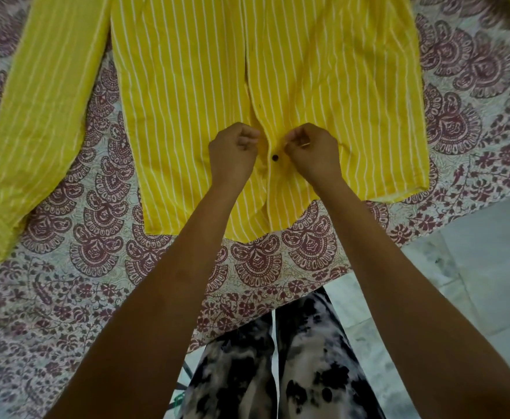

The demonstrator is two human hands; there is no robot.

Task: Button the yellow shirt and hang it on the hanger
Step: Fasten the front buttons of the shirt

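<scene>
The yellow shirt (pixel 187 86) lies flat, front up, on a patterned bedspread (pixel 96 252); its long axis runs near to far, hem nearest. One dark button (pixel 275 157) sits on the placket near the hem. The left hand (pixel 232 152) and right hand (pixel 311 149) flank the placket, each pinching a front edge just above the button. The left sleeve (pixel 30 131) extends toward the near left. Bare floor (pixel 474 267) lies to the right.

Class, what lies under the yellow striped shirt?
The yellow white-striped cotton shirt lies flat on a maroon paisley-printed cloth, which shows all around it. Whatever lies beneath the shirt's middle is covered.
</scene>
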